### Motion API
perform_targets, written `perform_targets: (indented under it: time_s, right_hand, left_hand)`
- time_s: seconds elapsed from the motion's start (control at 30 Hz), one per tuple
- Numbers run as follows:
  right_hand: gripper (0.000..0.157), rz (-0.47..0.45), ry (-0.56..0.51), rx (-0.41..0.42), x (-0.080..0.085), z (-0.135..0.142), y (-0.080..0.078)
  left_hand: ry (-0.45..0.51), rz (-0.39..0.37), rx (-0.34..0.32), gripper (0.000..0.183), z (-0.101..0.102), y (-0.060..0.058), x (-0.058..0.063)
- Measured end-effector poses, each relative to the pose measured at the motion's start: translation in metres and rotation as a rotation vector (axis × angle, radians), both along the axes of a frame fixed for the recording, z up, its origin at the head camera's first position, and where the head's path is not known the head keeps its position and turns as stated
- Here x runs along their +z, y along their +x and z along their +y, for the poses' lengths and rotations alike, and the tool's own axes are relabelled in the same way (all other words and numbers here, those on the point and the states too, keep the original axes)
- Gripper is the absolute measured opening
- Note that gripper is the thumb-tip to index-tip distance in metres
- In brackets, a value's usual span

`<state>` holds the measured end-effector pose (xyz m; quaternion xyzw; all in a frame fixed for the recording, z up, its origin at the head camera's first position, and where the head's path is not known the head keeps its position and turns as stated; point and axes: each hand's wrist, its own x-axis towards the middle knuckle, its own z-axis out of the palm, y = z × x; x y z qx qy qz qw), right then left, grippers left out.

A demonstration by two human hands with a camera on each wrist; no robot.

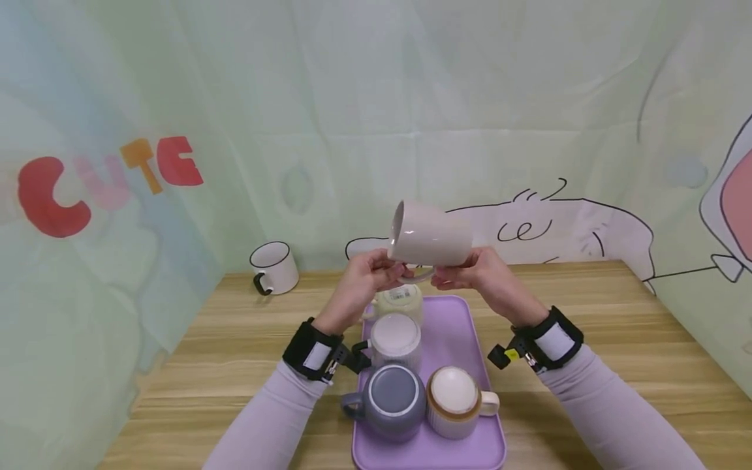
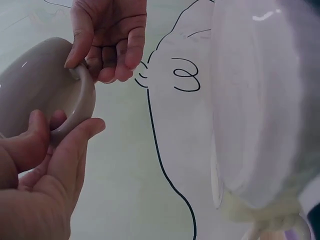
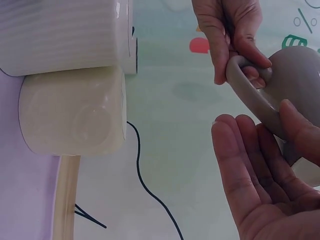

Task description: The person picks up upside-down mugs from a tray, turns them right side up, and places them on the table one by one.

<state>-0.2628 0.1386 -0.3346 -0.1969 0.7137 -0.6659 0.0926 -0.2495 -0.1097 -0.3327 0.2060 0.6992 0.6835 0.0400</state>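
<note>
1 beige mug (image 1: 431, 234) is held sideways in midair near the far end of the purple tray (image 1: 443, 333), fingers of left hand (image 1: 369, 277) and right hand (image 1: 486, 275) clamped at its handle (image 3: 252, 102); keeping both grips firm should steady turning.

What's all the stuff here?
Table: 1, brown, underneath
Backdrop: 1, pale green, behind
Letters: 4, multicoloured, backdrop's left
Cartoons: several, black, on backdrop
Tray: 1, purple, on table
Grey mug: 1, grey, sideways midair
Black-rimmed mug: 1, white, table's far left
Yellow mug: 1, yellow, tray's far end
Blue mug: 1, blue, tray's near left
White mug: 1, white, beyond blue mug
Brown mug: 1, brown/white, tray's near right
Straps: 2, black, on wrists
Sleeves: 2, pale grey, on arms
Left grip: 1, bare, on grey mug
Right grip: 1, bare, on grey mug
</note>
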Motion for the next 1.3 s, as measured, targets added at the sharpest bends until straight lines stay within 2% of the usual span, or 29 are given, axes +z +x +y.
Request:
perform_targets:
  time_s: [0.2, 0.47, 0.7, 0.97, 1.3]
  right_hand:
    - [0.029, -0.019, -0.001, 0.023, -0.0028, -0.0009, -0.0007]
    - [0.025, -0.024, -0.025, 0.023, -0.0040, -0.0001, -0.0018]
    - [0.026, -0.045, -0.033, 0.035, -0.0045, -0.0008, -0.0009]
    - [0.030, -0.054, -0.021, 0.036, -0.0059, -0.0009, -0.0007]
    - [0.020, -0.083, -0.067, 0.065, -0.0094, -0.0028, -0.0015]
  left_hand:
    - [-0.042, 0.032, 0.004, 0.023, -0.0019, -0.0007, 0.0012]
    - [-0.058, 0.046, 0.027, 0.023, 0.0015, -0.0002, 0.0041]
    - [-0.044, 0.055, 0.035, 0.023, 0.0031, 0.0001, 0.0017]
    - [0.007, 0.010, 0.030, 0.020, 0.0071, 0.0007, 0.0000]
    - [0.038, 0.009, 0.015, 0.016, 0.0065, -0.0008, 0.0010]
